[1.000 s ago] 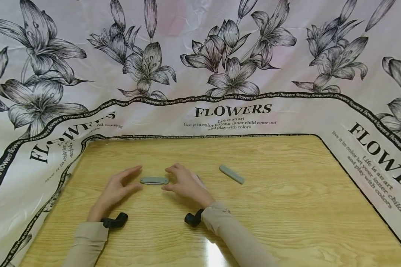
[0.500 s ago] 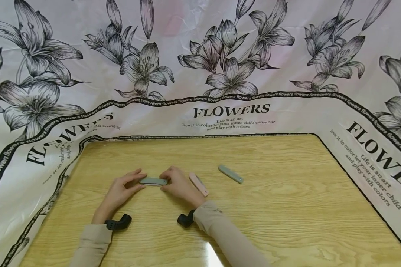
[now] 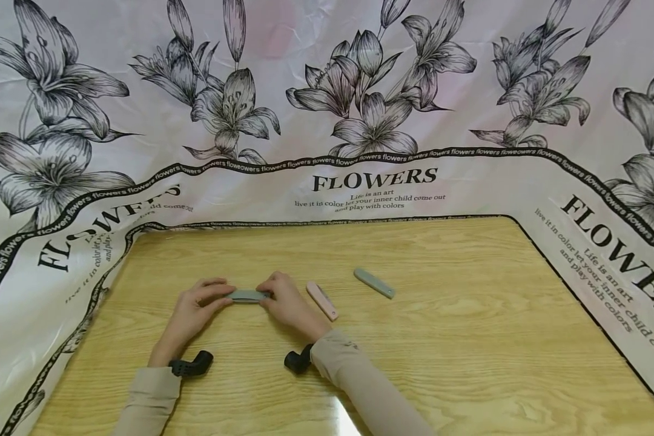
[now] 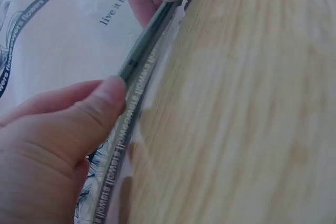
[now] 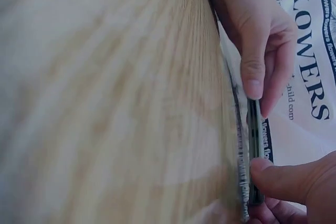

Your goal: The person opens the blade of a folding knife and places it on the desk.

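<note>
A slim grey-green folding knife [image 3: 247,296], folded up, is held lengthwise between the two hands over the left part of the table. The left hand [image 3: 195,307] pinches its left end between thumb and fingers. At the other end, the right hand [image 3: 290,307] grips it the same way. The left wrist view shows the narrow edge of the knife [image 4: 146,43], with the left thumb pressed on the near end. In the right wrist view both thumbs lie along the knife [image 5: 255,135], and its ends are partly covered by the fingers.
A pink folding knife [image 3: 322,301] lies on the wooden table [image 3: 469,327] just right of the right hand. Farther right lies a second grey-green one [image 3: 374,283]. Flower-printed cloth [image 3: 376,188] stands up along the table's back and sides.
Both hands have closed in from either side and now pinch the knife's ends, where a second ago they stood apart from it. The pink knife, mostly hidden earlier, shows fully.
</note>
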### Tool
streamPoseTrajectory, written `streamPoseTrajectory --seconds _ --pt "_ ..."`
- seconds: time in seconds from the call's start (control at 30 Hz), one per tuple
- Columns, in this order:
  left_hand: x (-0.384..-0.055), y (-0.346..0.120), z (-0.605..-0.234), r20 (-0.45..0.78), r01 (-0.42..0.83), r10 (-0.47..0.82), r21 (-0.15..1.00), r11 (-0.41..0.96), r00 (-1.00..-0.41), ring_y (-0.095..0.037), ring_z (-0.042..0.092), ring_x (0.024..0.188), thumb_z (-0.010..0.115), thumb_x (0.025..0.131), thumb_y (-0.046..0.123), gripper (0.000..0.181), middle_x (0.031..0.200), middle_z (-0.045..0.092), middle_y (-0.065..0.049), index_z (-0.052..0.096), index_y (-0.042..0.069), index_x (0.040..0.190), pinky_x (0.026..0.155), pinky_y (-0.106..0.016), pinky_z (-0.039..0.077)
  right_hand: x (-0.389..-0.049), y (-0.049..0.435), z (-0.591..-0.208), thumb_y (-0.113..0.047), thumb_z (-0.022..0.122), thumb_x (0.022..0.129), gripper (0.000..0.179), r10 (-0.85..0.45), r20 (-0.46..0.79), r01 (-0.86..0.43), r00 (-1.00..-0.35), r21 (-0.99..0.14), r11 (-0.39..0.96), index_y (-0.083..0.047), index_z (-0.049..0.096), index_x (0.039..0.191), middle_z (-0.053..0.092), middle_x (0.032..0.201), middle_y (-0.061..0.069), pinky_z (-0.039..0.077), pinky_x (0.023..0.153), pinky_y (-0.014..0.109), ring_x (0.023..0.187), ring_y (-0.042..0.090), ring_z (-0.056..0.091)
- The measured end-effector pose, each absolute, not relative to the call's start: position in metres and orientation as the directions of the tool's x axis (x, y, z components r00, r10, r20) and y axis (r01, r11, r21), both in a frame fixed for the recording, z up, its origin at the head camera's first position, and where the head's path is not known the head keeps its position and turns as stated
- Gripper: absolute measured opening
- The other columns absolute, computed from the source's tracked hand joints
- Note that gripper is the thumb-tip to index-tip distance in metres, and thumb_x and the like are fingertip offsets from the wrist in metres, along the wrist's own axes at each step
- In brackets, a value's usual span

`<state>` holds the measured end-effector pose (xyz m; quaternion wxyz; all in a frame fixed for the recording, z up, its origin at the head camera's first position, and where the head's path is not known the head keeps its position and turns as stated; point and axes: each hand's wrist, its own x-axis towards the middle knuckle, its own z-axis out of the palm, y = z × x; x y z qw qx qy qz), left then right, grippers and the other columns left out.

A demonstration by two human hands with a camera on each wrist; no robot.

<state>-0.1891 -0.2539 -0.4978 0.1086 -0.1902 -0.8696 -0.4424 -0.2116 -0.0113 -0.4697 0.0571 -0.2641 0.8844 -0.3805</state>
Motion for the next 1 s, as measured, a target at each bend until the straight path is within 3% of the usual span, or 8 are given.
streamPoseTrajectory --seconds 0.13,0.23,0.37,0.47,0.7,0.9,1.0 --pt "-0.189 -0.251 -0.495 0.377 0.427 0.202 0.761 0.489 -0.904 -0.018 0.056 0.117 0.074 0.090 0.013 0.026 0.125 0.064 -0.011 0.075 0.012 0.116 0.094 -0.011 0.044 -0.212 -0.011 -0.469 -0.009 0.066 0.096 0.024 -0.488 0.112 -0.412 -0.866 -0.713 0.568 -0.005 0.071 0.119 0.056 0.103 0.003 0.045 0.078 0.021 0.092 0.013 0.051" --pt "-0.186 -0.246 -0.485 0.382 0.427 0.193 0.800 0.422 -0.904 -0.021 0.055 0.118 0.072 0.091 0.007 0.025 0.123 0.065 -0.014 0.074 0.007 0.116 0.095 -0.011 0.045 -0.213 -0.010 -0.465 -0.009 0.066 0.096 0.025 -0.476 0.112 -0.399 -0.872 -0.728 0.558 -0.004 0.070 0.120 0.056 0.103 0.003 0.046 0.076 0.020 0.089 0.012 0.052" --pt "-0.183 -0.245 -0.476 0.330 0.370 0.167 0.847 0.383 -0.929 -0.019 0.056 0.120 0.072 0.092 0.013 0.025 0.124 0.066 -0.009 0.073 0.011 0.118 0.098 -0.015 0.044 -0.212 -0.006 -0.455 -0.009 0.065 0.097 0.026 -0.489 0.102 -0.386 -0.866 -0.758 0.526 -0.003 0.069 0.122 0.057 0.104 0.004 0.046 0.076 0.020 0.089 0.012 0.052" --pt "-0.182 -0.246 -0.472 0.289 0.321 0.142 0.874 0.365 -0.947 -0.010 0.056 0.121 0.071 0.093 0.022 0.027 0.126 0.066 -0.003 0.073 0.017 0.120 0.099 -0.017 0.045 -0.210 -0.003 -0.445 -0.010 0.065 0.097 0.028 -0.495 0.103 -0.381 -0.863 -0.775 0.504 -0.003 0.069 0.124 0.056 0.104 0.004 0.048 0.078 0.021 0.091 0.013 0.054" --pt "-0.180 -0.240 -0.444 0.342 0.371 0.153 0.893 0.254 -0.927 -0.007 0.066 0.105 0.070 0.093 0.009 0.028 0.121 0.069 -0.012 0.071 0.003 0.121 0.085 -0.021 0.056 -0.201 0.007 -0.417 -0.012 0.065 0.098 0.027 -0.507 0.154 -0.426 -0.848 -0.767 0.479 -0.005 0.069 0.123 0.059 0.106 0.003 0.051 0.083 0.024 0.095 0.016 0.057" --pt "-0.177 -0.233 -0.422 0.428 0.454 0.162 0.868 0.199 -0.889 -0.008 0.069 0.099 0.068 0.091 -0.004 0.029 0.117 0.071 -0.005 0.068 -0.007 0.120 0.081 -0.022 0.057 -0.189 0.017 -0.392 -0.010 0.065 0.097 0.027 -0.499 0.204 -0.439 -0.842 -0.798 0.413 -0.002 0.069 0.123 0.060 0.105 0.006 0.052 0.082 0.025 0.094 0.018 0.059" --pt "-0.175 -0.227 -0.413 0.456 0.478 0.147 0.854 0.208 -0.878 -0.009 0.069 0.098 0.068 0.091 -0.004 0.028 0.114 0.073 -0.003 0.069 -0.005 0.119 0.081 -0.022 0.057 -0.183 0.023 -0.384 -0.008 0.063 0.098 0.027 -0.487 0.234 -0.443 -0.841 -0.815 0.373 0.000 0.068 0.123 0.061 0.107 0.008 0.053 0.083 0.025 0.095 0.020 0.061"
